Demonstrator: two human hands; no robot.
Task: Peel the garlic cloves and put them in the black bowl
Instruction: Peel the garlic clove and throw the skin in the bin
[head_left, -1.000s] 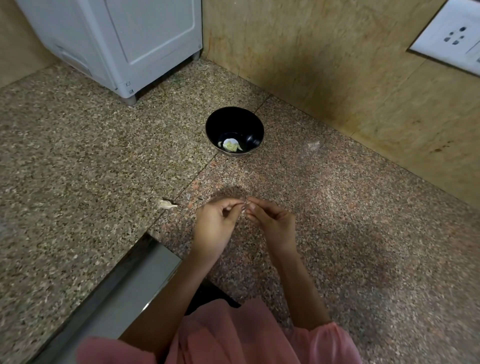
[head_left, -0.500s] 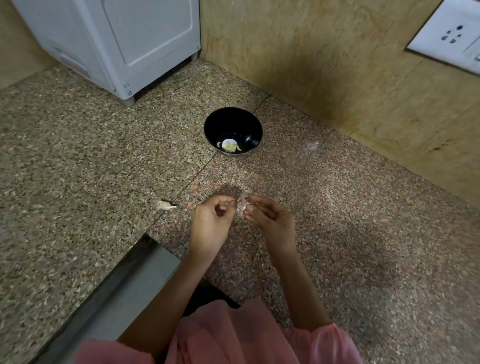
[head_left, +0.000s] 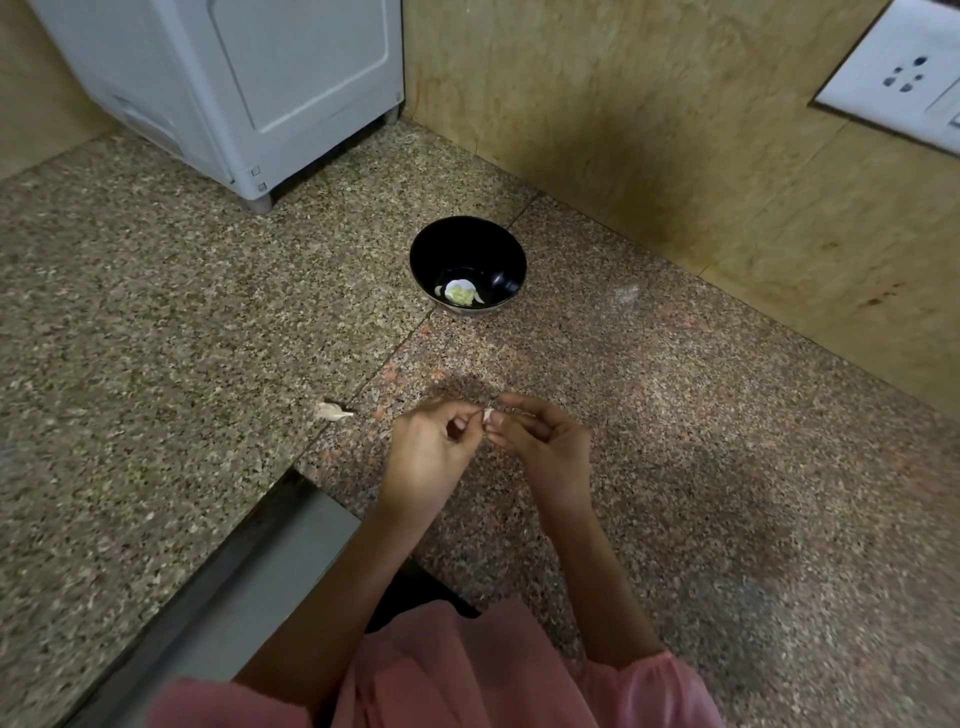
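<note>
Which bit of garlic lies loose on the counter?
The pale piece left of the left hand; that hand and the right hand pinch another clove, others sit in the black bowl.

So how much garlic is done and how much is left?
Done: a few pale peeled pieces lie in the black bowl. In hand: the left hand and right hand both pinch one small clove, peeling it. Left: that clove goes in the bowl, then the pale piece on the counter, if it is a clove and not skin.
</note>
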